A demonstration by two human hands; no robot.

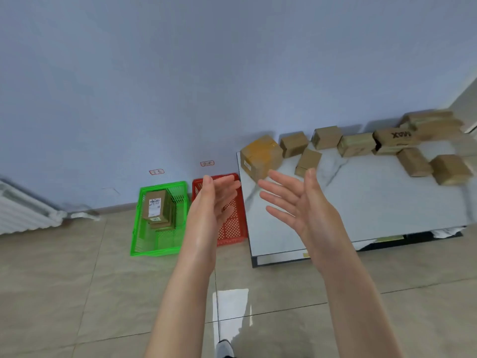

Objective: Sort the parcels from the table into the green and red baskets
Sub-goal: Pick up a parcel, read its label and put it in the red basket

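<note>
Both my hands are raised in front of me with fingers straight and nothing in them. My left hand [211,202] hovers in front of the red basket [233,228], which stands on the floor against the table's left side. My right hand [296,202] is over the table's left part, just short of a yellow-taped cardboard parcel [260,156] at the table's far left corner. Several more brown parcels [356,144] lie along the back of the white marble table [374,208]. The green basket [144,241], left of the red one, holds a stack of labelled parcels [156,208].
A white radiator [23,213] runs along the wall at the far left. Two small red-framed labels [157,172] are stuck on the wall above the baskets. The floor is beige tile; my shoe [224,348] shows at the bottom edge.
</note>
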